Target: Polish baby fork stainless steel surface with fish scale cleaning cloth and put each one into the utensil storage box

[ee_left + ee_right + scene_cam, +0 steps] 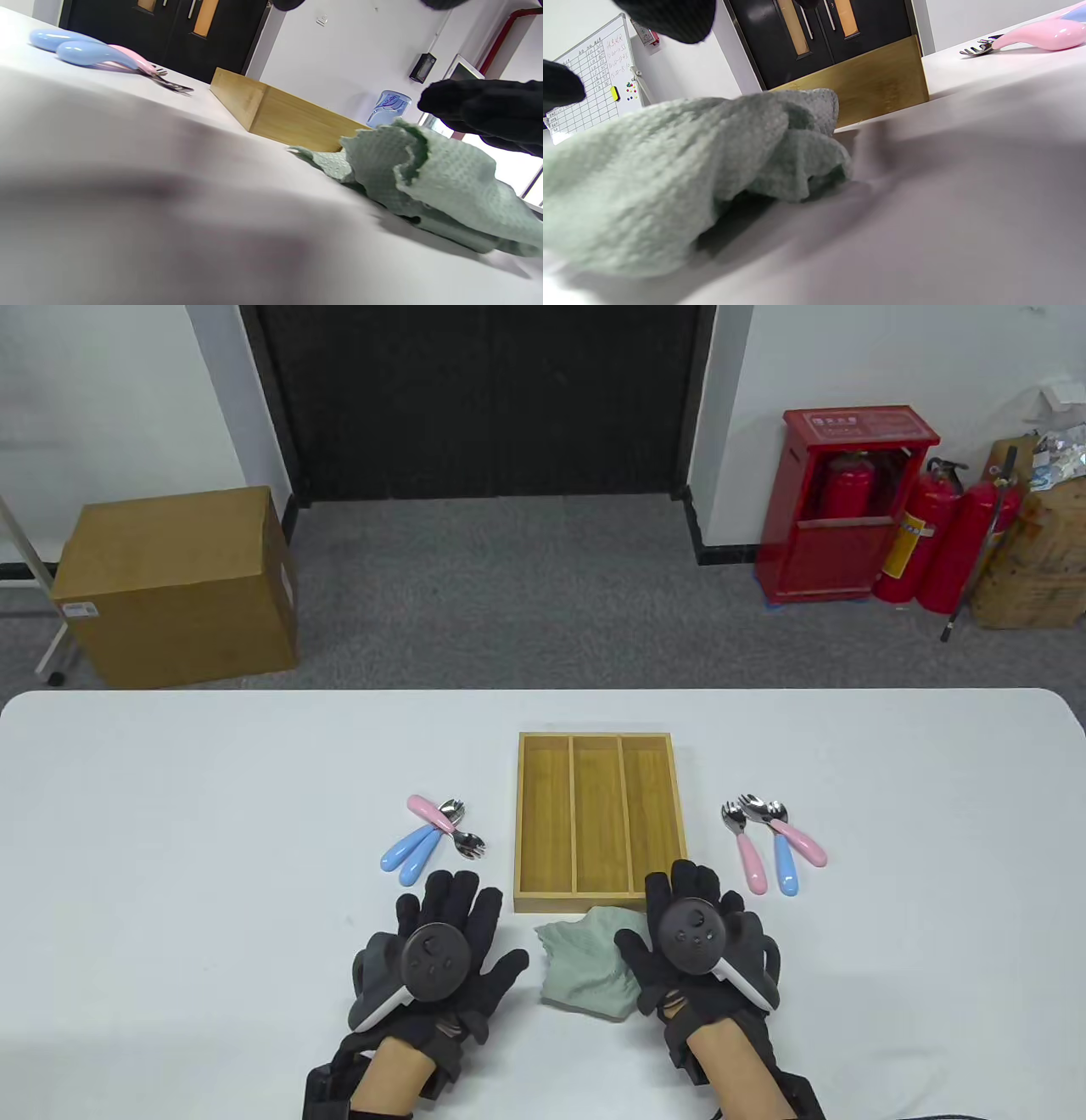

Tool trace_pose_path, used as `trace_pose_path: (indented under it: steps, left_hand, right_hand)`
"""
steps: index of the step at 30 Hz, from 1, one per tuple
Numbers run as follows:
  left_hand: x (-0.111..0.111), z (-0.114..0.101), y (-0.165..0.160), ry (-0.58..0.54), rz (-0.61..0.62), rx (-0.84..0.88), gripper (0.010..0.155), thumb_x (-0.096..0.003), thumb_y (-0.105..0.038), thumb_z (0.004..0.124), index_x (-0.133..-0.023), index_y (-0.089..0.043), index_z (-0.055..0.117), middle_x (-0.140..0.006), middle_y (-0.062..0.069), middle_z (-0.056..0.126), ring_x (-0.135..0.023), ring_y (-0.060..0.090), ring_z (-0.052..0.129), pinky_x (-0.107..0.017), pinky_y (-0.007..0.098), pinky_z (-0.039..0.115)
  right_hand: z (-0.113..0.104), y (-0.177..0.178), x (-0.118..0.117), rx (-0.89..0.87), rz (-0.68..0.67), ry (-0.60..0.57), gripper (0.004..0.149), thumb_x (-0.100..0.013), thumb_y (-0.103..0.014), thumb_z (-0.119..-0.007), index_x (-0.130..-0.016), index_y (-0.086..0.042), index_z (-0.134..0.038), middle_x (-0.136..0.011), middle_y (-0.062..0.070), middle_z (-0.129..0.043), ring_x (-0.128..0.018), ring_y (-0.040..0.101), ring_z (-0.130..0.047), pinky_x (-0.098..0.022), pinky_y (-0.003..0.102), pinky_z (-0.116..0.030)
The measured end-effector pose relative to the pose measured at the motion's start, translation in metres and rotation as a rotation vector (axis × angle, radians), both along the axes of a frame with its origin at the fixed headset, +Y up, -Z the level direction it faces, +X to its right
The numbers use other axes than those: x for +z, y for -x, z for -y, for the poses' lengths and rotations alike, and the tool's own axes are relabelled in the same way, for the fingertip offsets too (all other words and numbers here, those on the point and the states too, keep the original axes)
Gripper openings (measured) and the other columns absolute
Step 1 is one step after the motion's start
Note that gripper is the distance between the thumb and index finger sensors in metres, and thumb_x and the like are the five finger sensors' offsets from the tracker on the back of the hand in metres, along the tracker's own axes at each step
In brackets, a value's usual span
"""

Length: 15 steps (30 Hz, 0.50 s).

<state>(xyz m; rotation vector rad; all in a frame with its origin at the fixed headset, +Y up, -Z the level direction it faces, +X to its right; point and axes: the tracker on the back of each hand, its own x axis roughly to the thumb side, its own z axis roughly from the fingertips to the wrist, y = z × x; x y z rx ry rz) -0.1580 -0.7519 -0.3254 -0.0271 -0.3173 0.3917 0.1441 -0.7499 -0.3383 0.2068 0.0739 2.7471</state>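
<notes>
Left hand (441, 954): lies flat on the white table (170, 814), fingers straight and spread, grasping nothing.
Right hand (691, 937): also flat with relaxed fingers, holding nothing — its thumb side sits at the right edge of the cloth, and whether it touches the fabric cannot be told from above.
Cleaning cloth (590, 963): a crumpled pale-green piece between the two hands, just in front of the near wall of the box; judged nearer the right hand.
Left fork group (431, 838): three baby utensils, two blue-handled and one pink, lying just beyond the left hand and left of the box; long axes run diagonally, steel heads toward the box, handles toward the near left.
Right fork group (774, 841): three more, two pink-handled and one blue, just right of the box and beyond the right hand; heads point away from the person, handles toward them.
Utensil storage box (599, 821): bamboo tray with three long compartments running away from the person — all three hold nothing.
Stage (judgement): no fork polished or stored yet; the opening move probably pairs the cloth with the nearest fork, each group lying a short reach forward of its own hand.
</notes>
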Motion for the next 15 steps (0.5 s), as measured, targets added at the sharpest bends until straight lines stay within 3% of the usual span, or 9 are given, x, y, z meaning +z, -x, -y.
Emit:
trace_pose_path:
  steps: [15]
  left_hand:
    - [-0.003,0.000,0.012,0.009,-0.038,0.035,0.083,-0.0503,-0.075,0.059,-0.115,-0.027,0.036,-0.122,0.003,0.019,-0.113,0.033,0.011,-0.068,0.062,0.008]
  right_hand:
    - [-0.002,-0.005,-0.001,-0.021,0.021,-0.005,0.078,-0.046,-0.057,-0.068,-0.105,-0.017,-0.035,-0.111,0.020,-0.019,-0.100,0.049,-0.018,-0.064,0.071,-0.015]
